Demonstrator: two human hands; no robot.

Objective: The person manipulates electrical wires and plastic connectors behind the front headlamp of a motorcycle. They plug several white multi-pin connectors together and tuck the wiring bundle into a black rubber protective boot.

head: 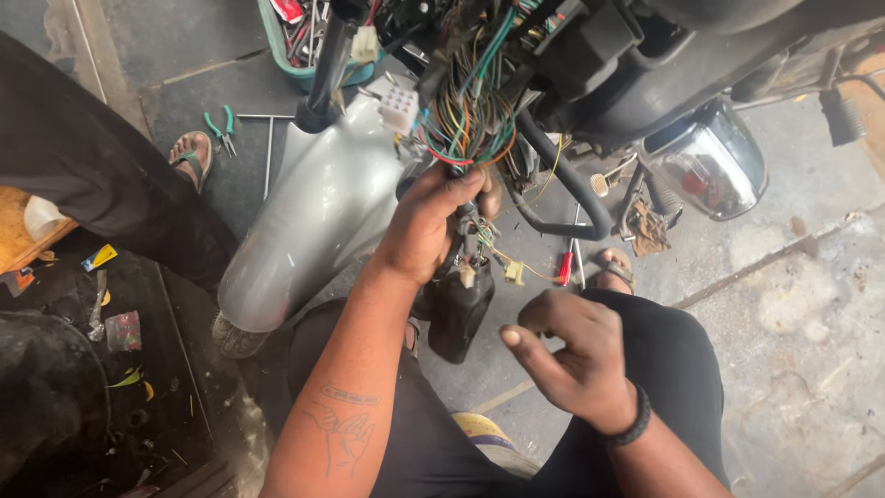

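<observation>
- The left hand point(429, 226) is clamped around a bundle of multicoloured wires point(472, 124) that hangs out of the stripped front of a motorcycle, gripping it just below the tangle.
- Small pale plastic connectors point(513, 271) dangle on thin leads under that fist, beside a black rubber sleeve point(458, 309).
- The right hand point(576, 355) hovers lower, apart from the wires, fingers loosely curled and holding nothing.
- A curved silver-grey front mudguard point(309, 212) lies just left of the bundle.
- A round chrome headlamp point(708, 166) hangs to the right.
- Green-handled pliers point(221, 129) lie on the concrete floor point(793, 304), near another person's sandalled foot point(192, 155).
</observation>
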